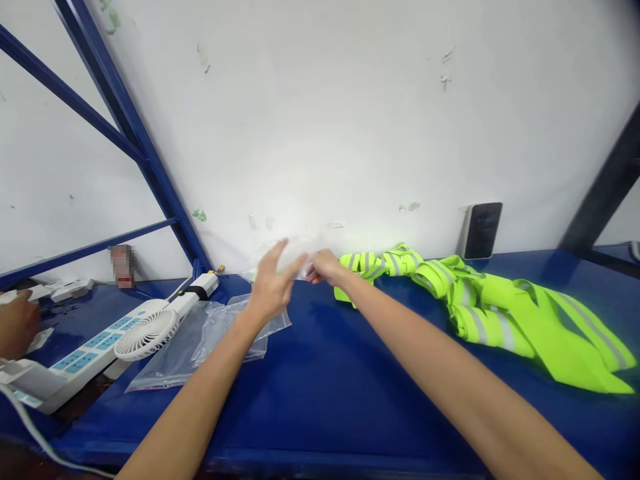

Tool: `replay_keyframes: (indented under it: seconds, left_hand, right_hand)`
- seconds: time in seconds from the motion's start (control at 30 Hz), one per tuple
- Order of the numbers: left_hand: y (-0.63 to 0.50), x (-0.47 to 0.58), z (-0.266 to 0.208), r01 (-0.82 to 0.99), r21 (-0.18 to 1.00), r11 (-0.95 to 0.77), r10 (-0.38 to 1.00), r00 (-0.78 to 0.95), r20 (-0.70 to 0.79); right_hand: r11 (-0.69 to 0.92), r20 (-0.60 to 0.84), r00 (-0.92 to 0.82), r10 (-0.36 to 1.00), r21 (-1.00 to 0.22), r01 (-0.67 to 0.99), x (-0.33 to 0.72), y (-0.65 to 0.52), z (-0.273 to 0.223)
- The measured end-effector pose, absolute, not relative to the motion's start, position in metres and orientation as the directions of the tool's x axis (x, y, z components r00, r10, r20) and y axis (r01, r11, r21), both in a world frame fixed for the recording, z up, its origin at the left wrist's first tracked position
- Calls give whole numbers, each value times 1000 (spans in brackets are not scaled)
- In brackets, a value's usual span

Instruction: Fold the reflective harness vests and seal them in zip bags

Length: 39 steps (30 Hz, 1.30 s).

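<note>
1. Far to the left of the fan [147,335], we are seeing a co-worker's hand [16,327] resting among small white pieces [71,291]; we cannot tell what it is grasping.
2. Just left of the fan and touching it in our view, a white power strip [83,362] with blue sockets is lying at a slant on the blue table [345,393].
3. Just right of the fan, flat clear bags [177,357] are lying on the table, partly behind our left forearm.
4. Further right of the fan and beyond it, our left hand [273,283] is hovering with thumb and forefinger spread apart.
5. Right of the fan, behind and between our hands, thin clear film [300,245] is blurring against the wall.
6. Next along, our right hand [327,267] is pinching the film's edge with curled fingers.
7. Well to the right of the fan, fluorescent yellow straps [493,307] with grey bands are sprawling in loops and loose ends.
8. Also well right of the fan, a dark-faced device [483,230] is leaning upright by the wall.
</note>
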<state>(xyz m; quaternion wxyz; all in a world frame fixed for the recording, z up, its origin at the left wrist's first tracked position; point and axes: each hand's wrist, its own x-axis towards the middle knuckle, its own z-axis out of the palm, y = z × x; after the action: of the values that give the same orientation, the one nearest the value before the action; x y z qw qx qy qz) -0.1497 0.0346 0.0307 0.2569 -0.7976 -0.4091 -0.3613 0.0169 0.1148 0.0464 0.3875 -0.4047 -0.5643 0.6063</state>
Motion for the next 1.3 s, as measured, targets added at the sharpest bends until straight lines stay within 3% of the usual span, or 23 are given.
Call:
replay_keyframes:
  seconds: [0.07,0.17,0.27,0.33,0.47,0.67,0.77,0.93,1.03,1.17,1.23,1.3]
  left_hand:
    - [24,-116,23,753,-125,-647,511,549,661]
    - [6,-74,13,618,-193,-762,499,750,434]
    - [-4,-55,7,561,-180,-808,522,823,224]
    - [-5,-54,6,578,-104,-810,557,812,176]
    - [-4,-60,10,599,31,-800,593,783,187]
    - [-2,-62,14,739,21,-674,722,652,231]
    - [7,-68,11,779,88,-621,768,582,268]
    - [19,-79,5,786,340,-517,848,416,328]
    - [18,-82,2,756,421,-501,859,373,352]
    - [16,-82,6,749,429,-506,861,404,310]
    - [18,-80,14,730,461,-505,854,345,389]
    - [23,-76,25,680,521,-516,823,226,520]
  right_hand:
    - [144,89,-294,952,-975,171,53,119,60]
    - [360,287,-230,930,-840,406,111,122,76]
    - [448,394,-226,891,-682,578,157,117,75]
    - [461,428,-244,870,-535,708,177,115,67]
    - [402,410,-257,875,-319,858,186,127,51]
    - [408,195,-367,910,-256,876,157,157,33]
    - [414,114,-399,910,-218,883,146,153,25]
    - [481,157,-456,876,-212,851,144,123,15]
    - [470,225,-421,879,-258,844,152,105,10]
    - [459,279,-373,885,-379,804,170,92,19]
    - [455,328,-333,884,-440,774,180,87,32]
    - [444,387,-245,889,-591,674,189,83,48]
